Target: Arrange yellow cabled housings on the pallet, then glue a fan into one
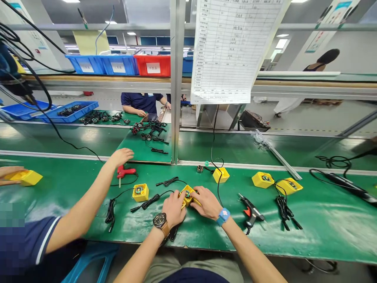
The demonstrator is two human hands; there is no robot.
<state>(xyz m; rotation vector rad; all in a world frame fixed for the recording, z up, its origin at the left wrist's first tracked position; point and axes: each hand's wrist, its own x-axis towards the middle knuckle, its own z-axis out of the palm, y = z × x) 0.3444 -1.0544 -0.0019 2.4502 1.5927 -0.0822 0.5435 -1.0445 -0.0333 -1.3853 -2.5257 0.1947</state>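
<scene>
- Two bare hands: left hand (pixel 173 208) and right hand (pixel 207 202) half-closed, both gripping a small yellow plastic housing (pixel 187 195) just above the green bench mat (pixel 324 220).
- Housing likely light, stiff; hold its sides, not the limp black cable (pixel 167 181).

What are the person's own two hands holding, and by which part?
A small yellow box, held by opposite sides between the left hand and the right hand; its top, with a round component, shows.
</scene>
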